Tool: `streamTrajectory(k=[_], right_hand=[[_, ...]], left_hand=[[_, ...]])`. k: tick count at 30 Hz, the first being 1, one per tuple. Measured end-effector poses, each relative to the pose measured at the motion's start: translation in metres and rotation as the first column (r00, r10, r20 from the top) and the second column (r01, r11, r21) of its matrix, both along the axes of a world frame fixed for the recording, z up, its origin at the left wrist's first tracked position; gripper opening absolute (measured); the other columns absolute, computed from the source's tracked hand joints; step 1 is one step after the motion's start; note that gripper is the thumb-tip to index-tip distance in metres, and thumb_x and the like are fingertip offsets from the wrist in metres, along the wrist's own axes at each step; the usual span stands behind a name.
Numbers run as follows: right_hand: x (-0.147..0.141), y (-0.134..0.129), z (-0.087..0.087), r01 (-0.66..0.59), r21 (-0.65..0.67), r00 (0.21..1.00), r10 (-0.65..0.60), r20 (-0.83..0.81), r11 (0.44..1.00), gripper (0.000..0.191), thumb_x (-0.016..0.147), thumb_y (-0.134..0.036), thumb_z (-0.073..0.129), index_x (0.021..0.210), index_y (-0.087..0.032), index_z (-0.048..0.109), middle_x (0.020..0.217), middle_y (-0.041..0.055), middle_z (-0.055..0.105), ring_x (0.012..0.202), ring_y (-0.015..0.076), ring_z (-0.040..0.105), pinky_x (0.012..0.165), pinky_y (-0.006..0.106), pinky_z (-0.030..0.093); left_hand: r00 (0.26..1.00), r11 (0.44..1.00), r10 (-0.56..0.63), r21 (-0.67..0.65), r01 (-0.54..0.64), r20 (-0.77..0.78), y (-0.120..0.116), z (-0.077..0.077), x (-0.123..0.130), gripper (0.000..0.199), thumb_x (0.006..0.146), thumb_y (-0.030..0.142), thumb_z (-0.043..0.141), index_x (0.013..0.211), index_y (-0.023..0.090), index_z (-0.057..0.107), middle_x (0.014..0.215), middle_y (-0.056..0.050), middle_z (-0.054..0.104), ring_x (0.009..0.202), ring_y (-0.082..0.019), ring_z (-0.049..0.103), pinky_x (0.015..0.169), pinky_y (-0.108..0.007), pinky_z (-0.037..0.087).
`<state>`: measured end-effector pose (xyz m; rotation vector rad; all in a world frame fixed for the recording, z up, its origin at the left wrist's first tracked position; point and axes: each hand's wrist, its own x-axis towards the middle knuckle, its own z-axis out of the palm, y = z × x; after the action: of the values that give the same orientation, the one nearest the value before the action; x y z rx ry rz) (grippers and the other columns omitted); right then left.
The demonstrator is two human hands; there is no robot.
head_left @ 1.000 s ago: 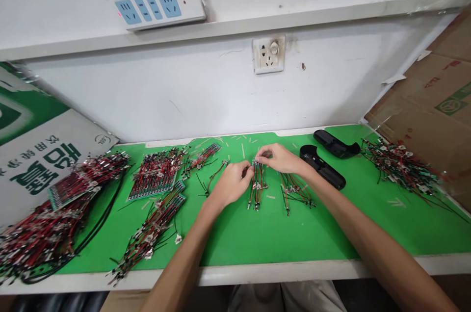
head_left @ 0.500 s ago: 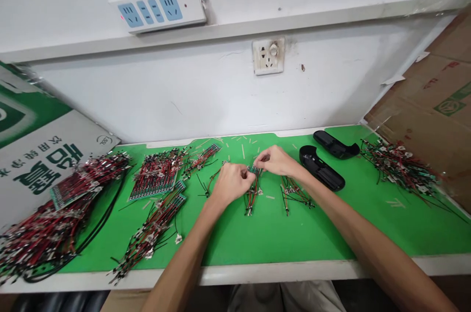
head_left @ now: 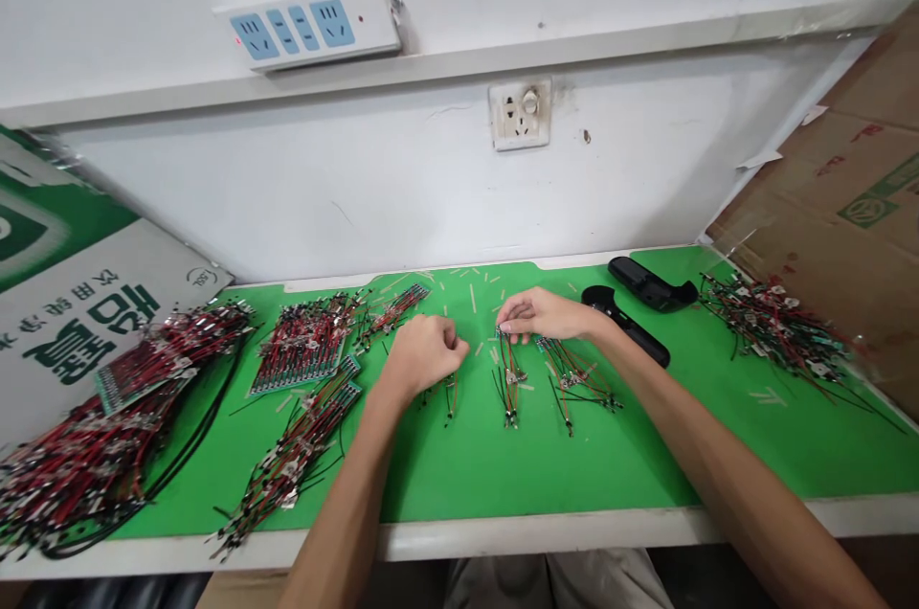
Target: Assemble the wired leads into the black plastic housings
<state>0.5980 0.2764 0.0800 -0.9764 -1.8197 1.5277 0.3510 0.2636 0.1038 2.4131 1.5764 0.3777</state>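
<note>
white-edged bench (head_left: 503, 532) with a green mat (head_left: 459, 465) on it, big heap of red and black wire harnesses (head_left: 86, 465) far left, another heap (head_left: 768, 327) far right, and two black plastic shells (head_left: 646, 283) just past the right hand (head_left: 542, 315). that hand is about half open, fingertips (head_left: 504, 327) right at the top of a small wire bundle (head_left: 509, 379), can't tell if it's got hold. left hand (head_left: 423, 355) is curled loosely just above a smaller bundle (head_left: 449, 395), can't tell if anything's in it.
</note>
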Motion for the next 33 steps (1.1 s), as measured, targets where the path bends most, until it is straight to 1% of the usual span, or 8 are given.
streamTrajectory(k=[3, 7, 11, 15, 20, 23, 28, 33], right_hand=[[-0.001, 0.003, -0.003, 0.068, -0.075, 0.997, -0.071, -0.040, 0.995, 0.011, 0.085, -0.021, 0.075, 0.093, -0.014, 0.072, 0.078, 0.0057, 0.075, 0.068, 0.0158, 0.069, 0.071, 0.030, 0.058], [-0.004, 0.006, -0.005, 0.132, -0.160, 0.987, -0.144, -0.068, 0.978, 0.010, 0.080, -0.017, 0.079, 0.089, -0.013, 0.076, 0.080, 0.0061, 0.076, 0.072, 0.0160, 0.072, 0.074, 0.029, 0.061], [-0.005, 0.005, -0.004, 0.153, -0.182, 0.983, -0.168, -0.070, 0.971, 0.012, 0.078, -0.016, 0.081, 0.088, -0.011, 0.078, 0.080, 0.0072, 0.076, 0.072, 0.0163, 0.072, 0.075, 0.030, 0.063], [-0.010, 0.003, -0.003, 0.194, -0.181, 0.975, -0.209, -0.071, 0.964, 0.007, 0.079, -0.016, 0.080, 0.085, -0.012, 0.080, 0.078, 0.0077, 0.076, 0.070, 0.0170, 0.072, 0.076, 0.032, 0.064], [-0.017, 0.002, -0.004, 0.286, -0.174, 0.954, -0.298, -0.045, 0.942, 0.005, 0.078, -0.010, 0.076, 0.076, -0.013, 0.080, 0.075, 0.0087, 0.076, 0.066, 0.0171, 0.072, 0.069, 0.031, 0.064], [-0.019, 0.003, -0.006, 0.320, -0.184, 0.944, -0.330, -0.024, 0.929, 0.007, 0.075, -0.008, 0.076, 0.071, -0.013, 0.079, 0.076, 0.0087, 0.076, 0.065, 0.0166, 0.071, 0.068, 0.030, 0.064], [-0.014, 0.003, -0.002, 0.276, -0.200, 0.959, -0.283, -0.007, 0.940, 0.003, 0.075, -0.011, 0.081, 0.077, -0.013, 0.079, 0.078, 0.0086, 0.076, 0.068, 0.0164, 0.071, 0.071, 0.030, 0.063], [0.003, 0.002, 0.005, 0.149, -0.159, 0.989, -0.147, 0.026, 0.976, 0.015, 0.080, -0.026, 0.084, 0.088, -0.014, 0.080, 0.078, 0.0087, 0.076, 0.067, 0.0169, 0.069, 0.064, 0.029, 0.059]], left_hand=[[1.000, 0.996, -0.017, 0.083, 0.019, -0.019, -0.006, 0.001, 0.008, 0.020, 0.084, 0.029, 0.051, 0.068, 0.021, 0.061, 0.065, -0.003, 0.063, 0.058, -0.016, 0.048, 0.061, -0.029, 0.026], [0.987, 0.987, -0.158, 0.021, 0.158, 0.023, -0.012, -0.003, 0.021, 0.026, 0.093, 0.031, 0.046, 0.081, 0.021, 0.066, 0.073, -0.002, 0.068, 0.065, -0.017, 0.056, 0.064, -0.028, 0.030], [0.985, 0.986, -0.169, 0.012, 0.169, 0.015, -0.014, -0.008, 0.027, 0.028, 0.095, 0.031, 0.044, 0.077, 0.020, 0.062, 0.066, -0.001, 0.063, 0.060, -0.015, 0.050, 0.064, -0.028, 0.028], [0.985, 0.989, -0.149, -0.010, 0.150, 0.083, -0.012, -0.009, 0.028, 0.025, 0.090, 0.028, 0.046, 0.070, 0.019, 0.059, 0.059, 0.001, 0.055, 0.055, -0.013, 0.043, 0.062, -0.028, 0.025], [0.980, 0.994, -0.107, -0.017, 0.111, 0.165, -0.013, -0.016, 0.034, 0.028, 0.086, 0.024, 0.045, 0.058, 0.019, 0.048, 0.051, 0.004, 0.039, 0.050, -0.010, 0.033, 0.058, -0.028, 0.021], [0.979, 0.997, -0.073, 0.003, 0.074, 0.188, -0.015, -0.021, 0.039, 0.031, 0.085, 0.026, 0.046, 0.055, 0.019, 0.044, 0.050, 0.005, 0.035, 0.049, -0.010, 0.029, 0.057, -0.028, 0.020], [0.971, 1.000, -0.024, 0.011, 0.022, 0.237, -0.013, -0.016, 0.036, 0.032, 0.081, 0.029, 0.049, 0.051, 0.019, 0.043, 0.048, 0.005, 0.036, 0.048, -0.009, 0.032, 0.058, -0.028, 0.022], [0.941, 0.997, 0.062, -0.054, -0.047, 0.334, -0.004, -0.007, 0.020, 0.029, 0.077, 0.033, 0.052, 0.052, 0.018, 0.049, 0.050, 0.004, 0.044, 0.052, -0.011, 0.039, 0.056, -0.026, 0.025]])
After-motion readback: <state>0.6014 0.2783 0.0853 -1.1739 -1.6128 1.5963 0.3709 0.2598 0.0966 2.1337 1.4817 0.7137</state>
